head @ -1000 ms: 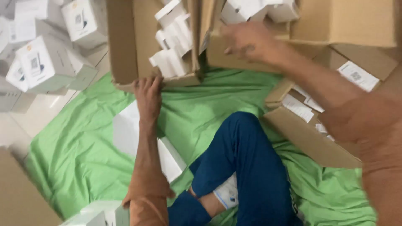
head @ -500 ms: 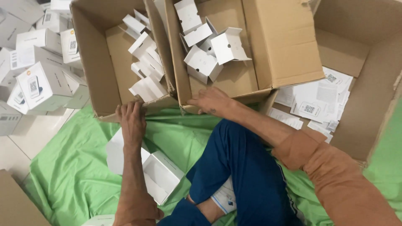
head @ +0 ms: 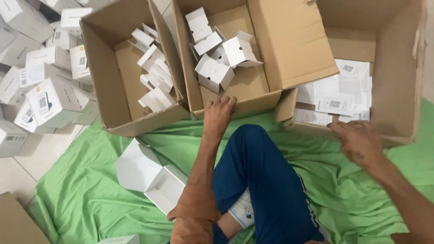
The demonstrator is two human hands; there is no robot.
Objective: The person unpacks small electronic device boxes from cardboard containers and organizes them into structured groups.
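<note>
The middle cardboard box (head: pixel 253 68) stands open on the green cloth (head: pixel 104 190), just past the person's bent knee, and the left hand (head: pixel 218 115) rests on its near wall, fingers spread and curled over the rim, pinching nothing. Inside it lie several small white cartons (head: pixel 221 58), tumbled at odd angles, some with flaps open.

The right hand (head: pixel 359 142) hovers low over the cloth, just before the near edge of the right cardboard box (head: pixel 398 68); its fingers are loosely spread and it holds nothing. That box contains flat white leaflets (head: pixel 339 92) spread across its bottom (a few overlap).

To the left of the middle box, touching it wall to wall, stands a third cardboard box (head: pixel 113 86) with folded white inserts (head: pixel 151 72) leaning in a row along its right side.

On the cloth near the left forearm lies an opened white carton (head: pixel 151 176), its lid swung flat to one side. The blue trouser leg (head: pixel 266 180) reaches down between the two arms, with a white sock (head: pixel 242 212) showing below it.

Further left, off the cloth on the tiled floor (head: pixel 18 167), a heap of closed white product boxes (head: pixel 40 86) is stacked loosely.
</note>
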